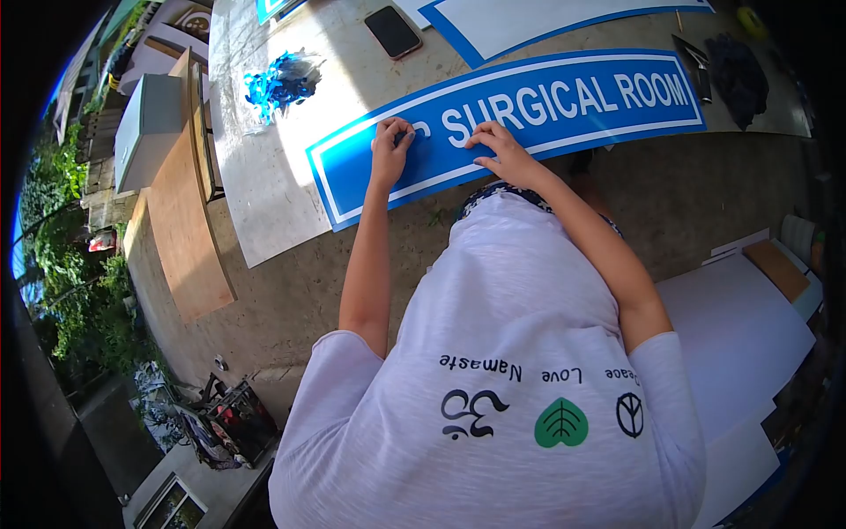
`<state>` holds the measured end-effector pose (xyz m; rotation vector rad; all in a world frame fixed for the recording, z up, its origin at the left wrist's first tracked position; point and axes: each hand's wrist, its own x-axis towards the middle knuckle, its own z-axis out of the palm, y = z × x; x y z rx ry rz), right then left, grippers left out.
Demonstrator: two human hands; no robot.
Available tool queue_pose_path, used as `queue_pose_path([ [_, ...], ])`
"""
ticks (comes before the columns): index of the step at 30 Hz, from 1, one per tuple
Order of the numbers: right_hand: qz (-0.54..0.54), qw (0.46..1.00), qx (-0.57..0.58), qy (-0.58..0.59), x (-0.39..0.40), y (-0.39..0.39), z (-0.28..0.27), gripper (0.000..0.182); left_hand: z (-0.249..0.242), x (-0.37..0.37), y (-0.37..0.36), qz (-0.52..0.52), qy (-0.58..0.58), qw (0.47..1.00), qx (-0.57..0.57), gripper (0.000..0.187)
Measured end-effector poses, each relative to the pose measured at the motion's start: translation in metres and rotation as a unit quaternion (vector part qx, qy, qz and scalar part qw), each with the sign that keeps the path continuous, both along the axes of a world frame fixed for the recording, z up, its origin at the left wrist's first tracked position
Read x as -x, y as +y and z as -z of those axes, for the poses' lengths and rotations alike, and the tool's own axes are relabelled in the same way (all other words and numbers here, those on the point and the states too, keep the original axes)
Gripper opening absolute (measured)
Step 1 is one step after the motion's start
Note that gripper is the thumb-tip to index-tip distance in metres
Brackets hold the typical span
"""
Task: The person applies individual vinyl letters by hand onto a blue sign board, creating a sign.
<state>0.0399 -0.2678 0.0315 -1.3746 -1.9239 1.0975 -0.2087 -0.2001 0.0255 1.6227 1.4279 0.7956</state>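
A long blue sign (546, 106) with white letters reading "SURGICAL ROOM" lies on the worktable (264, 176). My left hand (390, 150) rests on the sign's left part, fingertips pinched at a letter just left of "SURGICAL". My right hand (496, 150) presses down on the blue surface below the "S" and "U", fingers curled. Whether either hand holds a scrap of film or a small tool is hidden by the fingers. My white printed T-shirt fills the lower half of the view.
A heap of blue vinyl scraps (280, 84) lies at the table's back left. A phone (393, 31) sits farther back. Another blue-edged white sign (546, 22) lies behind. A dark cloth (738, 75) is at the right. White boards (740, 335) lean on my right.
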Motion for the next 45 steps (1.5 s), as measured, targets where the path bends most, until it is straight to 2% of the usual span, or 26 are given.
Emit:
queue_pose_path([
  [6, -0.004, 1.000, 0.012, 0.023, -0.003, 0.001, 0.004, 0.028, -0.002, 0.011, 0.004, 0.045, -0.091, 0.994, 0.050, 0.003],
  [9, -0.008, 1.000, 0.015, 0.024, -0.004, 0.003, 0.006, 0.024, 0.000, 0.016, 0.007, 0.077, -0.099, 0.990, 0.057, 0.003],
  [16, -0.002, 0.999, 0.025, 0.036, -0.005, 0.002, 0.006, 0.023, 0.002, 0.012, 0.009, 0.075, -0.120, 0.985, 0.096, 0.012],
  [19, -0.007, 0.999, 0.020, 0.030, -0.006, 0.002, 0.006, 0.024, 0.001, 0.010, 0.006, 0.107, -0.064, 0.991, 0.043, 0.021],
  [21, -0.011, 0.999, 0.022, 0.035, -0.007, 0.002, 0.007, 0.024, 0.003, 0.010, 0.005, 0.120, 0.044, 0.992, -0.004, 0.031],
  [22, -0.008, 0.999, 0.022, 0.036, -0.007, 0.002, 0.007, 0.024, 0.005, 0.010, 0.004, 0.123, 0.045, 0.991, -0.004, 0.031],
  [24, -0.010, 0.999, 0.020, 0.038, -0.007, 0.002, 0.006, 0.024, 0.002, 0.004, -0.002, 0.077, 0.118, 0.989, -0.051, 0.039],
  [28, -0.012, 0.999, 0.027, 0.039, -0.008, 0.001, 0.006, 0.023, -0.011, -0.005, 0.000, 0.051, 0.079, 0.996, -0.011, 0.037],
  [30, -0.011, 0.999, 0.029, 0.039, -0.008, 0.003, 0.005, 0.023, -0.019, -0.008, -0.002, 0.109, 0.251, 0.957, -0.093, 0.030],
  [31, -0.012, 0.999, 0.028, 0.038, -0.007, 0.003, 0.004, 0.023, -0.013, -0.005, -0.001, 0.109, 0.251, 0.957, -0.093, 0.030],
  [33, 0.000, 0.998, 0.039, 0.041, -0.007, 0.003, 0.002, 0.022, -0.001, 0.001, 0.002, 0.109, 0.204, 0.969, -0.093, 0.018],
  [37, -0.005, 0.999, 0.028, 0.038, -0.007, 0.003, 0.004, 0.021, 0.006, -0.002, -0.002, 0.081, 0.206, 0.969, -0.109, 0.015],
  [45, -0.009, 0.999, 0.026, 0.022, -0.008, 0.004, 0.004, 0.022, -0.008, 0.000, 0.004, 0.156, 0.222, 0.961, -0.048, 0.014],
])
